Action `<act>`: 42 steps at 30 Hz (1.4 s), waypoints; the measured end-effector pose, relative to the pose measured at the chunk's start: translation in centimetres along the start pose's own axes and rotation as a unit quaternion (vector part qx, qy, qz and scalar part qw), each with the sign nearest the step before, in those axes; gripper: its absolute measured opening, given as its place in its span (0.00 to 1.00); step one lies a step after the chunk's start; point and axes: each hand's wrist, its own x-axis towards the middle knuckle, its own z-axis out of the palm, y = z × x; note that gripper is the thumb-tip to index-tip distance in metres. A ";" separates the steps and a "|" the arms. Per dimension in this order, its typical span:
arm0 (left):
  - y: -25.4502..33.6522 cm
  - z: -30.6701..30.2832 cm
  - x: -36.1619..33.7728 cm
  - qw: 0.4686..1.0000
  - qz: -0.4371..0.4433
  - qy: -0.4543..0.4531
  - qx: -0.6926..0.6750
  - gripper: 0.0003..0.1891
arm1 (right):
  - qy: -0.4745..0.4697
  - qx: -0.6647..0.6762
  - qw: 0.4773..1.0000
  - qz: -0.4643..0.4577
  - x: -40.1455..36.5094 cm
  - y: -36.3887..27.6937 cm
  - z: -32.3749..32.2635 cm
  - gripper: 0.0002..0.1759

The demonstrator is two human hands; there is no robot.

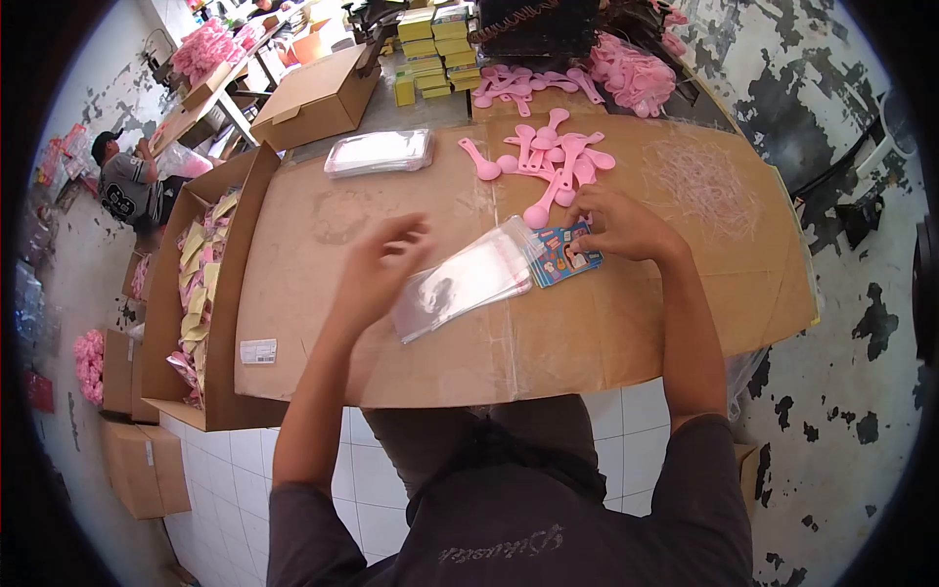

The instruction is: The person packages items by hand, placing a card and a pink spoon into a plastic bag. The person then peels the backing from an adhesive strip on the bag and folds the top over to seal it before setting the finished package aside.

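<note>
My left hand (pixel 393 256), smeared a little by motion, is raised over the left end of a stack of clear plastic bags (pixel 465 279). Its fingers are apart with nothing visible in them. My right hand (pixel 618 227) has its thumb and fingers curled at the edge of a small stack of blue printed cards (pixel 559 262), gripping the top card. The cards lie against the right end of the bags. Just beyond them is a loose pile of pink plastic measuring spoons (pixel 553 161), partly covered by my right fingers.
Another pack of clear bags (pixel 380 153) lies farther back. Rubber bands (pixel 702 186) are spread at the right. A long carton (pixel 256 210) of packed pieces stands left. Yellow stacks (pixel 430 49) and pink bundles (pixel 631 76) sit behind. A co-worker (pixel 132 176) is at far left.
</note>
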 end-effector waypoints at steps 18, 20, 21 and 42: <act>-0.3 5.9 3.0 0.999 -0.002 -0.044 0.011 0.08 | 0.000 0.198 0.978 -0.067 1.2 -3.3 3.5 0.10; -0.8 5.6 3.1 0.999 -0.009 -0.039 -0.023 0.08 | -0.028 0.136 0.988 -0.062 1.3 -3.4 4.6 0.12; -1.1 5.5 3.2 0.996 -0.015 -0.024 -0.090 0.08 | -0.020 0.132 0.989 -0.063 1.3 -3.4 4.6 0.12; 1.3 4.6 2.9 0.930 -0.080 -0.118 -0.339 0.19 | 0.236 0.345 0.908 0.030 2.3 -2.4 3.9 0.14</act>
